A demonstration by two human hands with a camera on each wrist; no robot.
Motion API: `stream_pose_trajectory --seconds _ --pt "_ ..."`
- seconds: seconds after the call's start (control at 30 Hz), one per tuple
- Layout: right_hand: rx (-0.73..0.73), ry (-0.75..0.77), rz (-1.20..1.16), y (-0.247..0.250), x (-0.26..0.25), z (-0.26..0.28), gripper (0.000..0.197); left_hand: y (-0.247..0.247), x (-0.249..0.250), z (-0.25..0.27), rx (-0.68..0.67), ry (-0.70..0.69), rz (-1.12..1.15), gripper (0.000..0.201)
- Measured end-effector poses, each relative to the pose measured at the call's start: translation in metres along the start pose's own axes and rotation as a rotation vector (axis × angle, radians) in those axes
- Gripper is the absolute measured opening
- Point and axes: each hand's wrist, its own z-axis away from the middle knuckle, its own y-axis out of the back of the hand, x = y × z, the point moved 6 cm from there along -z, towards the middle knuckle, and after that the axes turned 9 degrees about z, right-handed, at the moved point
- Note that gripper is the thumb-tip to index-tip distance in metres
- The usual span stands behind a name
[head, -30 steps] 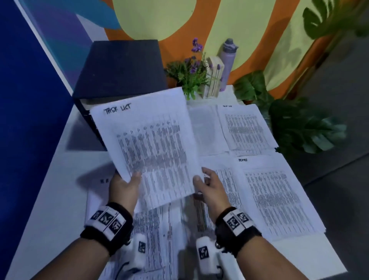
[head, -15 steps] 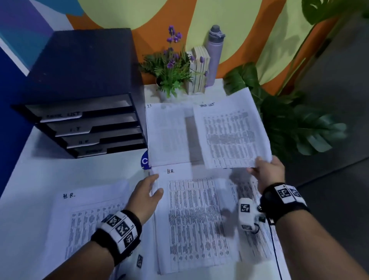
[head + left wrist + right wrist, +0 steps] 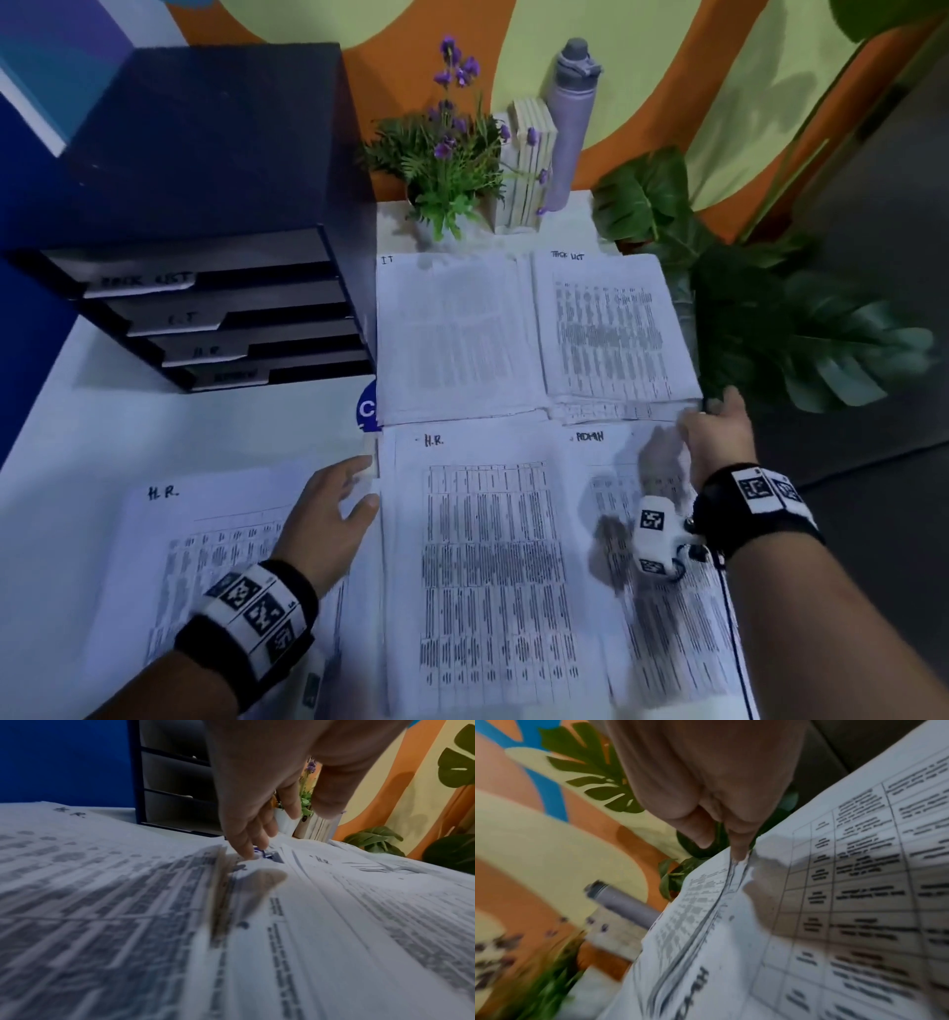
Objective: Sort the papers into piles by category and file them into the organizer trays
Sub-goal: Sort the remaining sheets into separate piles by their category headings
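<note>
1. Beside the left hand [image 3: 328, 519], flat with straight fingers, the loose H.R. sheet [image 3: 205, 565] lies underneath and the H.R. pile [image 3: 488, 565] just right.
2. Half a second ago airborne, the task-list sheet [image 3: 611, 329] now tops its pile; the right hand [image 3: 719, 437], fingers extended, touches its near corner.
3. Beyond, organizer [image 3: 205, 216] tray labels blur.

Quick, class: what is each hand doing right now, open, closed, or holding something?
Left hand: open, fingers straight, reaching down to the loose H.R. sheet.
Right hand: open, fingertips at the near right corner of the Task List pile, gripping nothing.
</note>
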Motion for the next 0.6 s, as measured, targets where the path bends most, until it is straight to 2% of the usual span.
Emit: stream_pose_trajectory --seconds 0.1,0.2,0.3,0.37,0.5,0.6 --pt "-0.028 0.122 0.133 -0.016 -0.004 0.038 0.052 0.022 -0.014 0.008 0.062 -0.011 -0.101 0.042" --pt "-0.186 0.239 0.141 -0.057 0.004 0.086 0.029 0.056 -0.04 0.016 0.131 0.047 -0.202 0.046" --pt "-0.371 0.286 0.193 -0.109 0.025 0.143 0.027 0.097 -0.075 0.028 0.243 0.157 -0.336 0.048" --pt "-0.499 0.287 0.22 -0.142 0.032 0.192 0.027 0.124 -0.1 0.04 0.293 0.28 -0.428 0.061" --pt "-0.713 0.344 0.403 -0.194 0.055 0.27 0.03 0.157 -0.14 0.061 0.28 0.416 -0.499 0.083" --pt "-0.793 0.422 0.562 -0.218 0.071 0.302 0.018 0.171 -0.158 0.071 0.275 0.444 -0.514 0.098"
